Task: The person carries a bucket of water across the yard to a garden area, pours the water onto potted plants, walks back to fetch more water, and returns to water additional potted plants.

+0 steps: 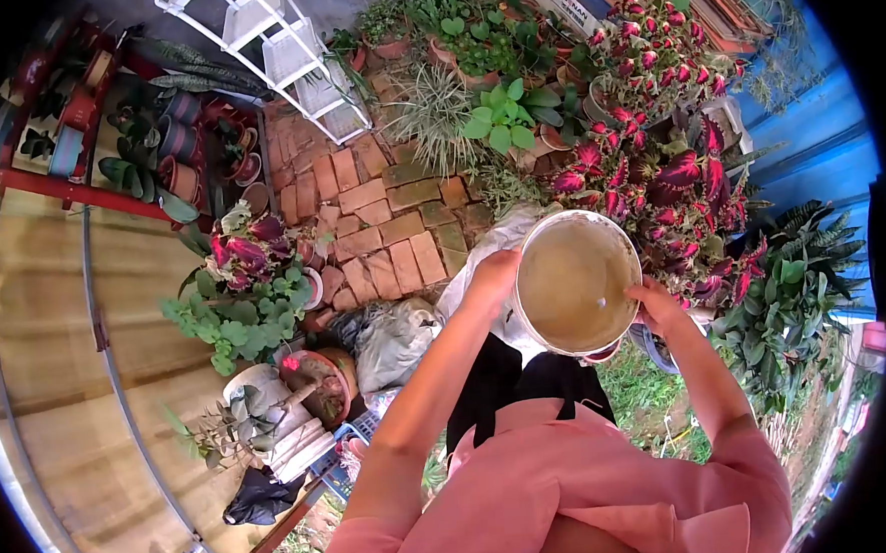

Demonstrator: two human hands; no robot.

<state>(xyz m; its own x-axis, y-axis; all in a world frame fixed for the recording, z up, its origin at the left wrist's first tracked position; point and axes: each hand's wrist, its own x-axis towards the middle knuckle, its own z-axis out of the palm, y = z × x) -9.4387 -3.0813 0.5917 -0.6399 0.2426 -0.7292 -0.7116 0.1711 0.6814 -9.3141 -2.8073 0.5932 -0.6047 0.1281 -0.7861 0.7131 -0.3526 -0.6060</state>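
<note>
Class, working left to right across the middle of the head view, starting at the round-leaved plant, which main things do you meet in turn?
Round-leaved plant, grey bag, left hand, bucket, right hand, dark green plant.

Both hands grip the white rim of a round bucket — the left hand at nine o'clock, the right hand between three and four. Around the bucket, red-leaved plants crowd one to two o'clock, brick paving lies towards ten, a white metal stand is farther off between ten and eleven — and grass shows at five.
</note>
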